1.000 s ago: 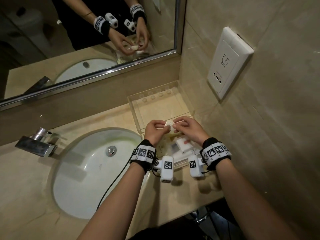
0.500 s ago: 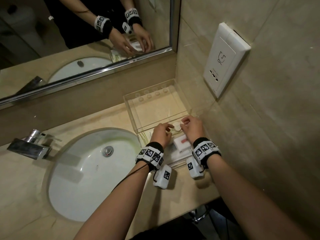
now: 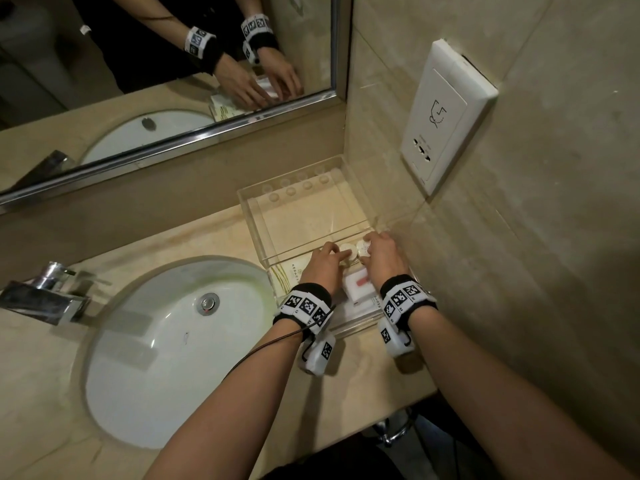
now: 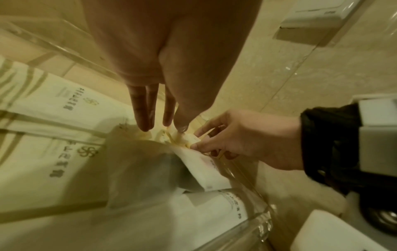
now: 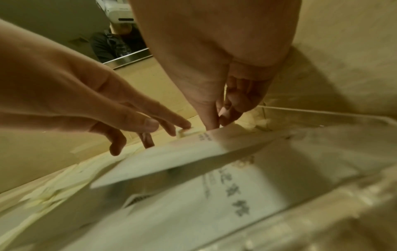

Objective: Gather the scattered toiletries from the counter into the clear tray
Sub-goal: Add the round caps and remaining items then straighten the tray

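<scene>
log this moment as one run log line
stage: placing | left hand: fingertips on round item | right hand: pinching second round item | both inside clear tray

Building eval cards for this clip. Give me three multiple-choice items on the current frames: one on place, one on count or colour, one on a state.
1. Where does the clear tray stand?
A. In the sink basin
B. On the counter, in the corner by the wall
C. On the floor

2. How many small round white pieces lie between the two hands?
A. Two
B. Five
C. None

3. How are the left hand's fingers?
A. Clenched in a fist
B. Wrapped around the faucet
C. Extended, tips down at the small pieces

Answers:
1 B, the tray sits on the counter beside the socket plate.
2 A, two round white pieces sit side by side between the left hand and the right hand.
3 C, the left wrist view shows them straight, pointing down.
</scene>
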A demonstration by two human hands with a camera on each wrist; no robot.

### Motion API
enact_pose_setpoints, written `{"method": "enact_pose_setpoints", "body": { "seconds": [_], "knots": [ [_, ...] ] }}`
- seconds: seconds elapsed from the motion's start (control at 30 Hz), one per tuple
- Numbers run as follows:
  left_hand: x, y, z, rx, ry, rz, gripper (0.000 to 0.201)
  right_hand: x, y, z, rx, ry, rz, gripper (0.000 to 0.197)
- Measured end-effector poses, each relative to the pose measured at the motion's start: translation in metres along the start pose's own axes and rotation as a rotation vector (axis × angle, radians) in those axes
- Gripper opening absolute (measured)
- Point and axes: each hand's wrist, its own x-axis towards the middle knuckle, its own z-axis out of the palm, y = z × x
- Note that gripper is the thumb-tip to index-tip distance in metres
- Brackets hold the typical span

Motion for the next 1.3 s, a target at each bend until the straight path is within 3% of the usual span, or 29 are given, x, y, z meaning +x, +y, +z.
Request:
{"method": "enact_pose_setpoints", "body": {
  "seconds": [0.6, 0.83, 1.03, 1.3],
  "knots": [
    [0.001, -0.005, -0.003, 0.011, -0.048, 0.011, 0.045, -0.002, -0.003, -0.003, -0.004, -0.013, -0.021, 0.04],
    [-0.019, -0.008, -0.036, -0.169, 0.081, 0.01, 0.037, -0.011, -0.006, -0.021, 0.118, 0.011, -0.027, 0.023],
    [-0.054, -0.025, -0.057, -0.26, 0.123, -0.073, 0.023, -0.036, 0.002, -0.025, 0.285, -0.038, -0.139, 0.012],
    [-0.087, -0.049, -0.048, -0.328, 0.162, -0.149, 0.013, -0.053, 0.002, -0.018, 0.227, -0.195, -0.167, 0.035]
  ]
}}
